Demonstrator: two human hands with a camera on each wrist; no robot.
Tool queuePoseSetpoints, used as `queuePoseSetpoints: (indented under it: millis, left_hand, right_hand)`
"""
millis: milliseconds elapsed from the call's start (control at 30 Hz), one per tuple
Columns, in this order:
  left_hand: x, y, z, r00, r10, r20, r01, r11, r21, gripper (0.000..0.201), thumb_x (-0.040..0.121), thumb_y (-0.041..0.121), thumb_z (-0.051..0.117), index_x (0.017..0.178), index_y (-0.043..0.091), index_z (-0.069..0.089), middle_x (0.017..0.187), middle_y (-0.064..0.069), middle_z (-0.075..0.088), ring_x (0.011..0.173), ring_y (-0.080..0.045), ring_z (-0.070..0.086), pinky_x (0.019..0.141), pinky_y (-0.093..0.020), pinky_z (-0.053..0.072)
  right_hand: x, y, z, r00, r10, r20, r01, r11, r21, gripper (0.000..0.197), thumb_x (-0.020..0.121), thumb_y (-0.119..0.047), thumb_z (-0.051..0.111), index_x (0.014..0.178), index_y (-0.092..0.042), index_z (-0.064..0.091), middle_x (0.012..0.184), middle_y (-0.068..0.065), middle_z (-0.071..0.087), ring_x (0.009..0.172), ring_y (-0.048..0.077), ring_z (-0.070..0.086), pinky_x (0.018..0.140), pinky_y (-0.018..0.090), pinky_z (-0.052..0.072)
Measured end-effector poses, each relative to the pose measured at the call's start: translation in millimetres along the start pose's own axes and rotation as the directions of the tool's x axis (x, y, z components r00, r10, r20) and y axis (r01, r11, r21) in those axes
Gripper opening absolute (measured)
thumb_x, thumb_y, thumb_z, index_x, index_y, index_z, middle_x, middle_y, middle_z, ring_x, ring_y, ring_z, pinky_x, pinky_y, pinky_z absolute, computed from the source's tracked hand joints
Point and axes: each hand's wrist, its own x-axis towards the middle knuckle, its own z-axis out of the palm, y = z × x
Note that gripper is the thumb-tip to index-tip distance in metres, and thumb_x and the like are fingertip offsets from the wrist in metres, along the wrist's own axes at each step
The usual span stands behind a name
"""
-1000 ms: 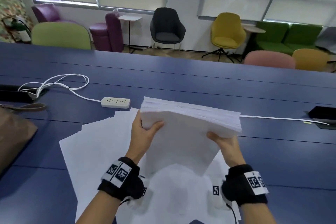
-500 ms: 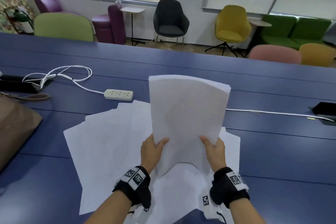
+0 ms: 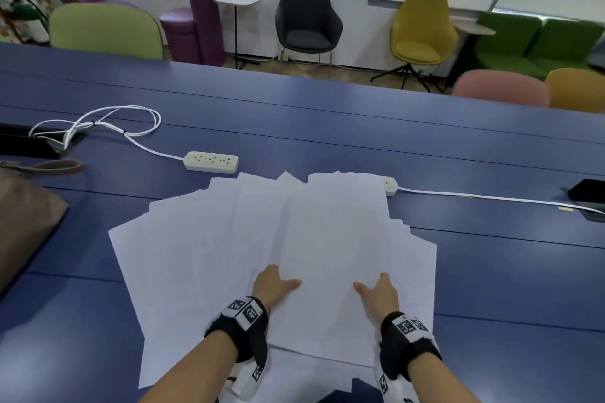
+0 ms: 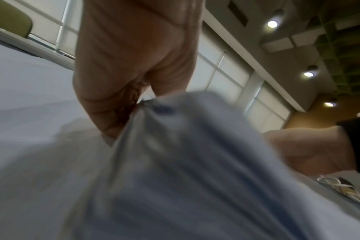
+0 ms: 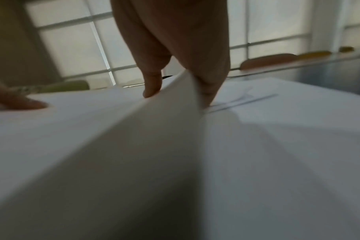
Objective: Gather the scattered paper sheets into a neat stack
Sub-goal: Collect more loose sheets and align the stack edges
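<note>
A thick stack of white paper [image 3: 330,239] lies low and nearly flat over the scattered white sheets [image 3: 183,255] fanned out on the blue table [image 3: 491,271]. My left hand [image 3: 273,285] grips the stack's near left side, thumb on top. At the near right side my right hand [image 3: 379,293] holds it the same way. In the left wrist view the left hand [image 4: 134,65] pinches the blurred stack [image 4: 185,162]. The right wrist view shows my right hand [image 5: 185,48] with the thumb above and fingers below the stack's edge [image 5: 154,138].
A white power strip [image 3: 211,162] with a coiled cable lies beyond the sheets on the left. A second strip [image 3: 389,186] peeks out behind the stack, its cord running right toward a black object [image 3: 586,193]. A brown bag [image 3: 23,222] sits at the left edge.
The stack, held upright on its edge half a second ago, has tipped forward and come down flat onto the scattered sheets. Both hands kept their hold and moved lower.
</note>
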Motion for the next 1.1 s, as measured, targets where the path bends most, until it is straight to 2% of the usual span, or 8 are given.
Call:
queuePoseSetpoints:
  millis: [133, 267, 400, 467, 600, 800, 967, 1100]
  left_hand:
    - [5.3, 7.5, -0.5, 0.989, 0.053, -0.14, -0.019, 0.972, 0.234, 0.065, 0.08, 0.049, 0.064, 0.129, 0.011, 0.047, 0.146, -0.013, 0.029, 0.135, -0.032, 0.025, 0.107, -0.039, 0.027]
    - [20.1, 4.1, -6.9, 0.981, -0.102, -0.164, 0.141, 0.96, 0.243, 0.073, 0.069, 0.064, 0.066, 0.13, 0.028, 0.05, 0.156, -0.012, -0.004, 0.142, -0.038, -0.008, 0.114, -0.052, -0.002]
    - [30.7, 7.3, -19.7, 0.984, -0.076, -0.158, 0.106, 0.976, 0.189, 0.069, 0.065, 0.056, 0.074, 0.123, 0.024, 0.057, 0.151, -0.006, 0.014, 0.137, -0.032, 0.016, 0.113, -0.043, 0.019]
    - [37.5, 5.4, -24.0, 0.992, -0.043, -0.116, 0.038, 0.998, -0.048, 0.072, 0.064, 0.042, 0.082, 0.123, 0.009, 0.056, 0.141, -0.004, 0.024, 0.127, -0.025, 0.036, 0.108, -0.037, 0.033]
    - [37.1, 4.5, -31.8, 0.998, 0.063, -0.014, -0.064, 0.988, -0.14, 0.058, 0.064, 0.035, 0.082, 0.104, 0.0, 0.061, 0.119, -0.009, 0.059, 0.097, -0.019, 0.059, 0.084, -0.029, 0.049]
    - [23.5, 16.7, -29.3, 0.969, 0.23, 0.091, -0.234, 0.971, 0.046, 0.047, 0.087, 0.036, 0.059, 0.126, 0.012, 0.047, 0.131, -0.007, 0.053, 0.116, -0.024, 0.052, 0.1, -0.035, 0.041]
    - [26.4, 19.1, -34.0, 0.977, 0.105, 0.187, -0.158, 0.943, 0.292, 0.052, 0.085, 0.043, 0.056, 0.13, 0.017, 0.049, 0.142, -0.012, 0.026, 0.122, -0.034, 0.045, 0.101, -0.038, 0.039]
    - [16.9, 13.6, -44.8, 0.957, 0.181, 0.228, -0.22, 0.963, 0.158, 0.03, 0.087, 0.025, 0.059, 0.11, 0.007, 0.059, 0.11, -0.006, 0.058, 0.088, -0.02, 0.057, 0.072, -0.018, 0.046]
  right_hand:
    - [11.3, -6.2, 3.3, 0.996, -0.063, -0.07, 0.031, 0.922, -0.386, 0.07, 0.084, -0.043, 0.062, 0.133, -0.001, 0.034, 0.14, 0.016, 0.033, 0.128, 0.033, 0.03, 0.101, 0.041, 0.035]
    - [18.2, -13.3, 6.4, 0.996, -0.028, -0.08, -0.008, 0.908, -0.419, 0.076, 0.082, -0.047, 0.063, 0.138, -0.006, 0.033, 0.15, 0.014, 0.019, 0.137, 0.032, 0.019, 0.108, 0.043, 0.028]
    - [23.3, -18.2, 8.8, 0.996, -0.045, -0.072, 0.017, 0.938, -0.345, 0.075, 0.081, -0.039, 0.068, 0.137, -0.003, 0.034, 0.149, 0.015, 0.02, 0.135, 0.033, 0.021, 0.107, 0.043, 0.028]
    - [26.8, -18.9, 10.7, 0.997, -0.066, -0.041, 0.057, 0.981, -0.184, 0.073, 0.08, -0.029, 0.071, 0.136, 0.001, 0.034, 0.144, 0.017, 0.025, 0.131, 0.033, 0.029, 0.106, 0.039, 0.031]
    - [31.0, -17.1, 10.5, 0.998, -0.058, 0.019, 0.058, 0.998, 0.03, 0.059, 0.079, -0.017, 0.072, 0.126, 0.002, 0.042, 0.129, 0.019, 0.05, 0.115, 0.033, 0.052, 0.095, 0.036, 0.044]
    - [27.8, -10.2, 7.8, 0.997, -0.072, 0.001, 0.072, 0.994, 0.081, 0.043, 0.082, -0.015, 0.068, 0.115, 0.0, 0.046, 0.119, 0.018, 0.056, 0.106, 0.031, 0.054, 0.087, 0.034, 0.044]
    - [22.2, -3.1, 3.6, 0.993, -0.094, 0.069, 0.083, 0.986, 0.144, 0.044, 0.085, -0.007, 0.062, 0.124, -0.001, 0.042, 0.125, 0.017, 0.054, 0.11, 0.03, 0.054, 0.096, 0.038, 0.043]
    - [17.7, -8.4, 7.1, 0.977, -0.138, 0.159, 0.121, 0.986, 0.115, 0.049, 0.085, -0.008, 0.062, 0.129, -0.004, 0.041, 0.128, 0.014, 0.054, 0.113, 0.027, 0.053, 0.098, 0.036, 0.041]
